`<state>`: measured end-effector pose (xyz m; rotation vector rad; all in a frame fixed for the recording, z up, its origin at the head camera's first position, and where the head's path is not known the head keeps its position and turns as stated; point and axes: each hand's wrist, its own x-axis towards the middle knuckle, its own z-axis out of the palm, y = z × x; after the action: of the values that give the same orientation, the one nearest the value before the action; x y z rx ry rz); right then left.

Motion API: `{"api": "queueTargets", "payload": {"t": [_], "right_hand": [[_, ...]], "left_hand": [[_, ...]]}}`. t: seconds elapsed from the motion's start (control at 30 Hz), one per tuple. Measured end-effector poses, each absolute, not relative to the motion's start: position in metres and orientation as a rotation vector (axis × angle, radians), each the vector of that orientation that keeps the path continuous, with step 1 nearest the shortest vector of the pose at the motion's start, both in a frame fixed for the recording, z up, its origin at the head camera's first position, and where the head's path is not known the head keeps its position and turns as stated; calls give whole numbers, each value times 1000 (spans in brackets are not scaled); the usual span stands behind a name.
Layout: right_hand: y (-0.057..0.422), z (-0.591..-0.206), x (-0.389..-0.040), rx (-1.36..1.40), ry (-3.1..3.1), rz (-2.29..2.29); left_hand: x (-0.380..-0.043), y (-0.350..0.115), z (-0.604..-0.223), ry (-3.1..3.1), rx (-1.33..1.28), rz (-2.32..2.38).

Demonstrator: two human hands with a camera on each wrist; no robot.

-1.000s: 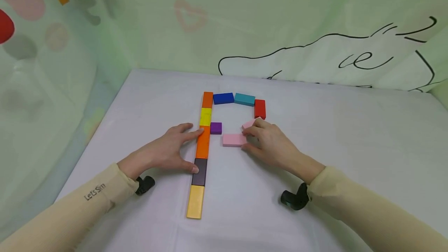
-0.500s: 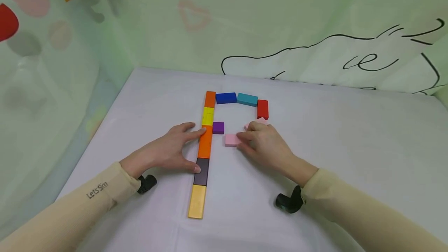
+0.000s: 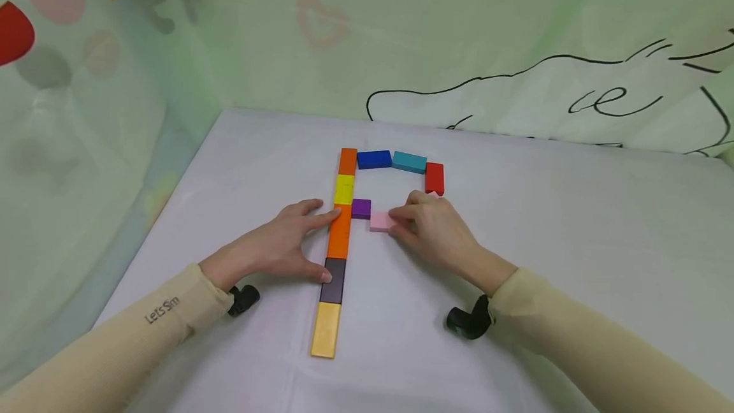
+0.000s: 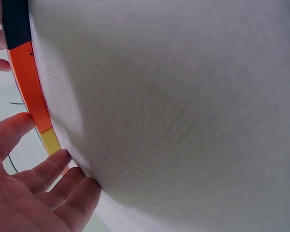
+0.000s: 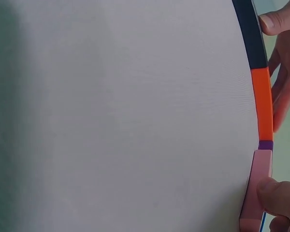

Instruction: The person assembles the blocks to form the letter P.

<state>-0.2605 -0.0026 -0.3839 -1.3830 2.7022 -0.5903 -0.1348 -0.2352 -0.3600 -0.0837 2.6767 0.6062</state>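
My right hand (image 3: 440, 234) pinches a flat pink block (image 3: 380, 222) on its right part, and the block's left end lies right at the lower right corner of a small purple block (image 3: 361, 209). A corner of another pink block (image 3: 434, 194) shows behind the right hand, which hides most of it. My left hand (image 3: 269, 244) is spread along the left side of a block column, index fingertip at the long orange block (image 3: 340, 234) and thumb on the dark block (image 3: 333, 280). In the right wrist view, the thumb lies on the pink block (image 5: 253, 198).
The column also has an orange block (image 3: 348, 161) and a yellow block (image 3: 344, 189) at its far end, and a tan block (image 3: 325, 330) nearest me. Blue (image 3: 374, 159), teal (image 3: 410, 162) and red (image 3: 434, 178) blocks curve rightward. White cloth (image 3: 545, 234) covers the table.
The right hand has shifted its grip leftward along the pink block, then slid the block away from me, up beside the purple one. The left hand keeps its place on the column.
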Motion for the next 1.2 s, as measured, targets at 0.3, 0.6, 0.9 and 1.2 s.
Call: {"api": "queueTargets", "payload": {"t": [0.3, 0.6, 0.9, 1.2], "right_hand": [[-7, -379, -269, -1279, 2644, -605], [-12, -374, -281, -1194, 2550, -625], [-17, -371, -284, -1179, 2548, -603], [-17, -372, -285, -1166, 2567, -587]], "left_hand": [[-136, -236, -360, 2670, -77, 615], [-138, -238, -358, 2665, -70, 598], [-137, -238, -359, 2662, -80, 617], [-137, -238, -360, 2667, -70, 625]]}}
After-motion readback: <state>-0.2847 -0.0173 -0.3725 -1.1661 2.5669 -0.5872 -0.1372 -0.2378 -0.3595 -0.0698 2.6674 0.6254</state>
